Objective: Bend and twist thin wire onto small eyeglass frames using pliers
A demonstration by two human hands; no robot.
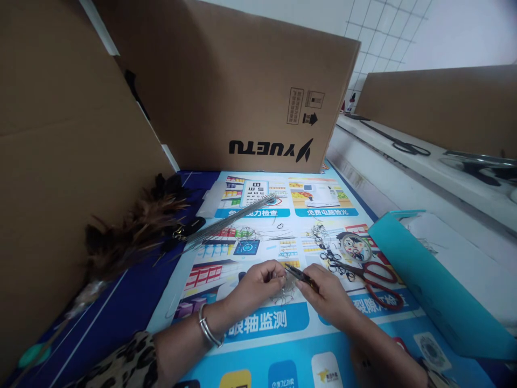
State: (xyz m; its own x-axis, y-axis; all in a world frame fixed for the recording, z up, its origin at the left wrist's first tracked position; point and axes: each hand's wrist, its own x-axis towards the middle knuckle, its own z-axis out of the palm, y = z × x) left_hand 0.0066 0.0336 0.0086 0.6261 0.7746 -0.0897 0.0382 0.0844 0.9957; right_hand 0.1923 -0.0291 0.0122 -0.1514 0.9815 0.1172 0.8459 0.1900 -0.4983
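My right hand [329,293] is closed around a pair of pliers [299,275] with dark, narrow jaws that point left. Thumb and fingers of my left hand [262,283] are pinched together close to the plier tips, on what looks like a thin wire [284,280]. Its exact shape is too fine to make out. Below the pinch, a loose tangle of thin wire pieces [285,295] lies on the printed mat [266,342]. Farther off, a bundle of straight thin wires [242,214] lies at a slant, with a few loose wire bits nearby.
Red-handled scissors [379,279] lie right of my hands, beside a cluster of small dark loops [333,258]. A teal box [428,280] stands at the right edge. Brown feathers [133,229] lie left. Tall cardboard [242,81] walls the back and left.
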